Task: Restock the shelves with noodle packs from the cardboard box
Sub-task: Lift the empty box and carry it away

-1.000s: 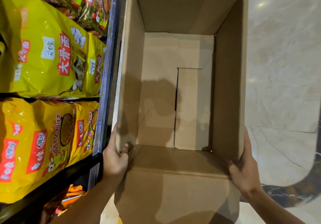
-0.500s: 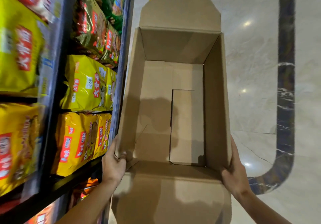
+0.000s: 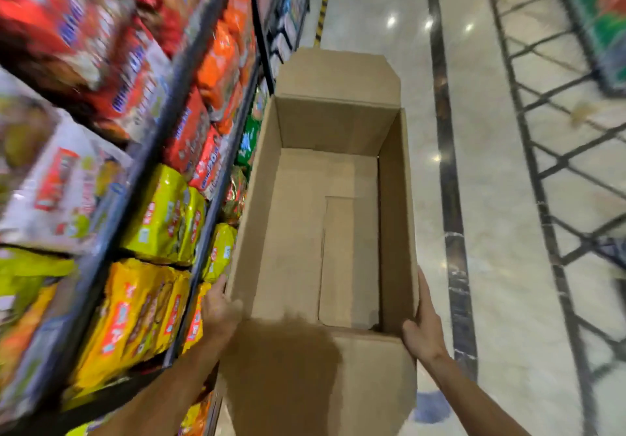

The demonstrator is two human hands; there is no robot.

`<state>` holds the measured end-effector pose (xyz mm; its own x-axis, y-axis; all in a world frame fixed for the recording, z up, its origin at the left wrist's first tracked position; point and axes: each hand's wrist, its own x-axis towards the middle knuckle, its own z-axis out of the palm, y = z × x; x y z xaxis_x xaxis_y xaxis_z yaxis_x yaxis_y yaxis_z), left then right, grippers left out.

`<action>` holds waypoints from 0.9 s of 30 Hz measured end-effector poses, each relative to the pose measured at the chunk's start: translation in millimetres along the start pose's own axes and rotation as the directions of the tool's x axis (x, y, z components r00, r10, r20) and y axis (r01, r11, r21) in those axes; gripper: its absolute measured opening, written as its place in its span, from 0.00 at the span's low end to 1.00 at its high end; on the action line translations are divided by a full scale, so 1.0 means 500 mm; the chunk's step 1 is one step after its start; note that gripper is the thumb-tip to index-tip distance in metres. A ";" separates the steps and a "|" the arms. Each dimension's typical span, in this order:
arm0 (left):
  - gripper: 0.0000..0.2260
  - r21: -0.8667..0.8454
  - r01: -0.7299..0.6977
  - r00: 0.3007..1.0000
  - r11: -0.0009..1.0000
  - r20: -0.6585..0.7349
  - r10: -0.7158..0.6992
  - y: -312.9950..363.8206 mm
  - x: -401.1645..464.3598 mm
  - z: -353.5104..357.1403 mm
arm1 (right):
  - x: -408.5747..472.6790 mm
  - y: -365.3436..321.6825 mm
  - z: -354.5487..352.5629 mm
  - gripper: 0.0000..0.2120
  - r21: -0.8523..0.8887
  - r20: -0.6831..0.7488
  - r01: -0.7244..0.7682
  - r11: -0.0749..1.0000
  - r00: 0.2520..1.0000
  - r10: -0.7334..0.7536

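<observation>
I hold an open cardboard box in front of me with both hands; no packs lie inside it. My left hand grips the near left corner, thumb over the rim. My right hand grips the near right wall from outside. Its near flap hangs toward me and its far flap sticks out ahead. To the left, black shelves carry yellow noodle packs, darker yellow packs below them, and red and orange packs above.
Polished marble floor with dark inlay lines stretches ahead and to the right. The aisle runs forward past the shelf edge. A blurred display with green and red goods stands at the far right.
The box has risen and moved away from the shelf while the view lifted up the aisle. Both hands keep the same hold on the near corners.
</observation>
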<state>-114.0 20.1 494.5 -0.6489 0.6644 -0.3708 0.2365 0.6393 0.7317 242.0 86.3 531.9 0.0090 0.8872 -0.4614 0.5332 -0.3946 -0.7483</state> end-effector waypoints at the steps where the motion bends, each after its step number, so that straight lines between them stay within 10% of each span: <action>1: 0.30 -0.016 -0.031 0.999 0.999 0.006 0.031 0.042 -0.013 -0.020 | -0.018 -0.031 -0.025 0.49 0.005 -0.013 0.023 1.000 1.000 -0.023; 16: 0.31 -0.114 -0.299 0.954 0.947 -0.013 0.300 0.475 -0.121 -0.108 | -0.154 -0.311 -0.356 0.43 0.071 -0.241 0.388 0.919 0.900 -0.362; 27: 0.29 -0.193 -0.424 0.895 0.885 0.062 0.442 0.611 -0.150 -0.080 | -0.207 -0.326 -0.438 0.45 0.103 -0.391 0.334 0.937 0.880 -0.270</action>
<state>-22.0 150.3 768.7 -0.4313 0.9012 -0.0434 0.3446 0.2090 0.9152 339.5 111.1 805.9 0.1952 0.9806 -0.0173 0.4152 -0.0986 -0.9044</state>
